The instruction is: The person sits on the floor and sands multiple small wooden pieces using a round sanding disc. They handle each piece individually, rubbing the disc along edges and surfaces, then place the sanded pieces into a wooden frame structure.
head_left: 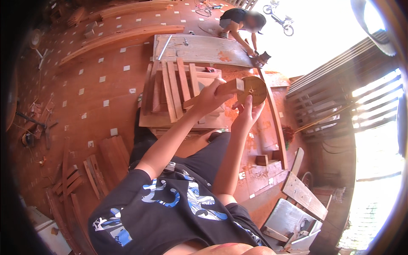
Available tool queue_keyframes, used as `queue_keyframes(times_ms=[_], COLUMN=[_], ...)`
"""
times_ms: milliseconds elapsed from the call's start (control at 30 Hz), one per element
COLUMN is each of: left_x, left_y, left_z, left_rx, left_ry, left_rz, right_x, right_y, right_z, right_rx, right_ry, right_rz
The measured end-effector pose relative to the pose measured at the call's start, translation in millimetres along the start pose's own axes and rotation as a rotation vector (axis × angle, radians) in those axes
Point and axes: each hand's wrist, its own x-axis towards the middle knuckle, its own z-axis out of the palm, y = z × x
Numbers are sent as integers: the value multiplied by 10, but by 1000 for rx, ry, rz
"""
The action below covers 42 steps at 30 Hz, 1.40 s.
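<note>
My left hand [211, 98] is closed around a short reddish wooden bar [228, 87]. The bar's pale end face points right, and its other end sticks out past my palm. Just beyond it, a round gold-brown disc [257, 87] with a star-shaped mark at its centre is upright. My right hand [248, 111] grips the disc from below, its index finger lying on the face near the centre. The bar's end overlaps the disc's left edge in view; whether they touch, I cannot tell. Below both hands, several wooden strips [171, 91] lie across a low wooden stack.
A long grey board [199, 47] lies ahead, where a crouching person [240, 23] handles a dark tool [260, 59]. Planks [114, 153] lie on the tiled floor at left. A long beam [274, 119] and a machine with a metal plate [284, 216] stand right.
</note>
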Motion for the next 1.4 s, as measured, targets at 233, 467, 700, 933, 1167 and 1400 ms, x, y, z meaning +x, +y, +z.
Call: queue_keyframes(times_ms=[233,467,700,933,1167,1400], left_x=[-171,-189,-190,-172,-184,-182], left_y=[312,258,233,359,226,109], left_z=[-54,-268,-382,-477,-449,-405], left_rx=[-21,47,104,143,62,-29], left_ry=[-233,-155,-195,-256,-138,-123], left_rz=[-6,-9,-29,-50,-5,78], right_x=[40,-70,-94,-131,-74,-129], right_y=[-79,-209,-318,-319,-345,-400], right_z=[-306,-66,149,273,234,192], right_rx=[-312,-113,-239,-206,-245,-270], right_ry=[-15,-60,-122,-79,-75,-85], right_rz=[-236,84,216,264,271,286])
